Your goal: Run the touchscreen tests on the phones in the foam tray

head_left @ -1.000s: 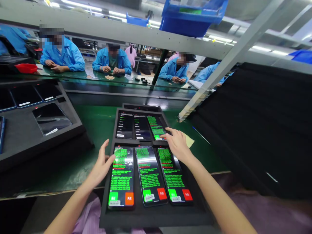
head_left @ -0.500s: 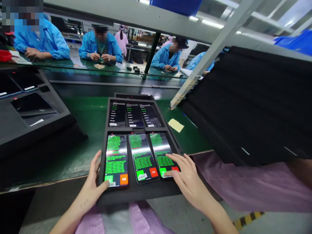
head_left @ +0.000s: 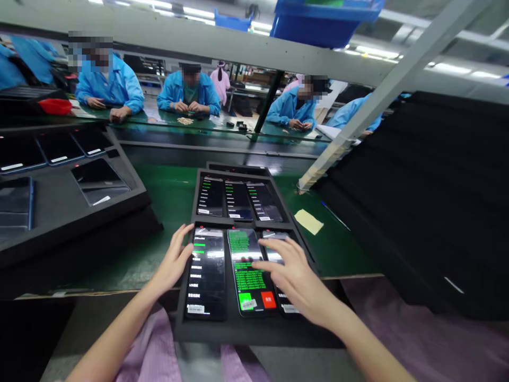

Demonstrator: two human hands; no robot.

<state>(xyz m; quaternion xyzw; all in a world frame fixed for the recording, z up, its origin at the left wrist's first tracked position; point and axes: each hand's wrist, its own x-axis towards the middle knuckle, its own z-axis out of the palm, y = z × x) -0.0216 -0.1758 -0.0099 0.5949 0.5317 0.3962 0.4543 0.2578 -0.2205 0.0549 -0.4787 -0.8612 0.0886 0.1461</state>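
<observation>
A black foam tray (head_left: pixel 254 333) lies in front of me holding two rows of phones. My left hand (head_left: pixel 174 261) is open, fingers spread, resting at the tray's left edge beside the near left phone (head_left: pixel 207 273), whose screen is now mostly dark. My right hand (head_left: pixel 290 276) is open, fingers stretched over the near right phone (head_left: pixel 274 239) and reaching toward the near middle phone (head_left: pixel 249 270), which shows green text with a green and a red button. The far row of phones (head_left: pixel 237 198) shows dark screens.
A second foam tray (head_left: pixel 59 207) with dark phones sits raised at the left. A tall stack of black foam sheets (head_left: pixel 429 196) fills the right. A yellow slip (head_left: pixel 309 220) lies on the green belt. Several people in blue coats work across the line.
My right hand moved left from the near right phone's bottom toward the middle phone. The near left and right phones' screens changed from green text to dark. My left hand slid up the tray's edge.
</observation>
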